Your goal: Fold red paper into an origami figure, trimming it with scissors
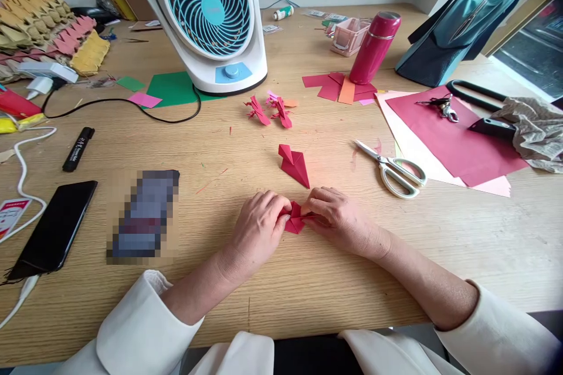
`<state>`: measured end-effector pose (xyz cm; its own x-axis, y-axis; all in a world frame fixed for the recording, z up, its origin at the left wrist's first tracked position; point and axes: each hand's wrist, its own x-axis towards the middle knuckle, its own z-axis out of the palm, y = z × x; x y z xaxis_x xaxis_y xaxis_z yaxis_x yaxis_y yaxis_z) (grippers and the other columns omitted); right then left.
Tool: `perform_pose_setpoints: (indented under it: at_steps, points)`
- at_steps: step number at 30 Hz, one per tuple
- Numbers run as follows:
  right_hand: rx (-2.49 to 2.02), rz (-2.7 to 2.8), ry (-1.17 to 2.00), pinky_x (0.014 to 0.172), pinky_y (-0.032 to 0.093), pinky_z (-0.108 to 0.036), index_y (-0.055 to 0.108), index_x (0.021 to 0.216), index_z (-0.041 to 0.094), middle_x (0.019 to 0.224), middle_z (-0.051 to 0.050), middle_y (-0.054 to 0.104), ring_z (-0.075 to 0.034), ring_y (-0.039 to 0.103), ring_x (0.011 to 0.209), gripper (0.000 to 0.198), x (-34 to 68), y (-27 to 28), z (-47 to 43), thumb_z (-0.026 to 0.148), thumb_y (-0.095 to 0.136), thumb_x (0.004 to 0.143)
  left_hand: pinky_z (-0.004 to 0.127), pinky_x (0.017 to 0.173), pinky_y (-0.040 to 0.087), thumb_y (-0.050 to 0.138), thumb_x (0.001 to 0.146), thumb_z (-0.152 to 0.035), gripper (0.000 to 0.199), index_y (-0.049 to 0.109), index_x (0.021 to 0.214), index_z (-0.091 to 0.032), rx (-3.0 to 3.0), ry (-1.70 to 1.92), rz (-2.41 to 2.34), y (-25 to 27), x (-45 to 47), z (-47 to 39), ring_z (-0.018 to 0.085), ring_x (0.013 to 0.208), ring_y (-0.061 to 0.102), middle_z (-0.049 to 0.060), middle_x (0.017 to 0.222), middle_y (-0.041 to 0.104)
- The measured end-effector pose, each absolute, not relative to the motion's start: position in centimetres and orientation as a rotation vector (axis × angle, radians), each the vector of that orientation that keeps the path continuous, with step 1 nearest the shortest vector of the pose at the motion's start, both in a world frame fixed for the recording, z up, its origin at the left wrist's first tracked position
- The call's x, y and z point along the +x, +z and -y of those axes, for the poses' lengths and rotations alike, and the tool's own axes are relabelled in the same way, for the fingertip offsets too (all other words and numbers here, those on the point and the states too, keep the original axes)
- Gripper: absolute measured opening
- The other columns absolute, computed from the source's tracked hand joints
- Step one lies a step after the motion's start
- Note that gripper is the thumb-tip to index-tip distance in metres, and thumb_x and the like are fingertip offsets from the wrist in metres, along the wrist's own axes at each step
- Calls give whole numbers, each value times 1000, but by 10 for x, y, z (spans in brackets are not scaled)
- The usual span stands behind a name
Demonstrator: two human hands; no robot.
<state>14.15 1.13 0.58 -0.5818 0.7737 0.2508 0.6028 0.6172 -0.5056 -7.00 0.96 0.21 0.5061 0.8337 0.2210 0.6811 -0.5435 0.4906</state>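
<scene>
Near the front of the wooden table, a small piece of folded red paper (294,224) is pinched between my two hands. My left hand (264,222) grips its left side with thumb and fingers. On the right side, my right hand (336,217) has its fingers closed on the paper, covering part of it. Just beyond my hands lies another folded red paper piece (295,167), kite-shaped with a pointed end toward me. Farther back sit two small red origami figures (257,111) with thin cut strips.
A white fan (211,12) stands at the back. Scissors (391,167) lie to the right beside red paper sheets (444,135). A magenta flask (376,47) and a blue bag (457,29) stand behind. Leftward are a black phone (55,228), a blurred phone-like object (147,214) and a marker (79,149).
</scene>
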Motion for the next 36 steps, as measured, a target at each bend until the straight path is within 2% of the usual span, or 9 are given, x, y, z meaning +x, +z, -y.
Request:
perform_pose_setpoints:
  at_steps: [3, 6, 12, 20, 24, 31, 36]
  points:
    - [-1082, 2404, 501, 75, 43, -30, 64, 89, 18, 86, -6, 62, -17, 56, 79, 13, 141, 5, -11, 20, 55, 98, 41, 87, 47, 57, 89, -9, 13, 59, 98, -19, 2491, 633, -1281, 3, -71, -9, 24, 97, 55, 7, 103, 62]
    - [-1071, 2424, 464, 74, 42, -30, 63, 88, 18, 86, -5, 61, -17, 54, 77, 14, 141, 3, -10, 19, 53, 98, 44, 94, 47, 55, 91, -8, 28, 58, 117, -17, 2602, 672, -1189, 4, -72, -9, 25, 105, 54, 10, 116, 62]
    - [-1043, 2513, 318, 73, 42, -31, 64, 91, 17, 87, -7, 61, -18, 54, 78, 15, 143, 4, -7, 18, 51, 99, 37, 96, 51, 46, 97, -7, 24, 63, 113, -13, 2763, 628, -844, 2, -78, -9, 21, 104, 60, 8, 111, 68]
    - [-969, 2658, 49, 73, 43, -36, 67, 105, 15, 101, -12, 68, -21, 58, 85, 21, 154, 7, 11, 13, 46, 101, 40, 99, 54, 45, 98, -9, 35, 56, 131, -12, 2814, 556, -813, -4, -88, -5, 23, 115, 61, 12, 126, 66]
    - [-974, 2660, -49, 68, 42, -37, 68, 98, 15, 98, -11, 69, -20, 58, 80, 19, 154, 5, 17, 13, 49, 99, 40, 98, 54, 45, 97, -8, 37, 57, 132, -13, 2843, 555, -801, -4, -90, -4, 24, 115, 63, 12, 128, 67]
    - [-979, 2606, -20, 66, 41, -36, 69, 90, 17, 92, -10, 67, -19, 56, 77, 21, 151, 5, 18, 12, 50, 98, 42, 97, 54, 45, 98, -11, 37, 59, 132, -14, 2858, 513, -825, -1, -89, -2, 25, 113, 64, 14, 128, 66]
    - [-999, 2580, 80, 69, 44, -34, 67, 89, 16, 92, -10, 66, -19, 56, 78, 21, 150, 4, 17, 12, 48, 99, 38, 93, 56, 49, 96, -8, 30, 65, 120, -15, 2832, 606, -831, 0, -87, -4, 22, 106, 66, 10, 121, 69]
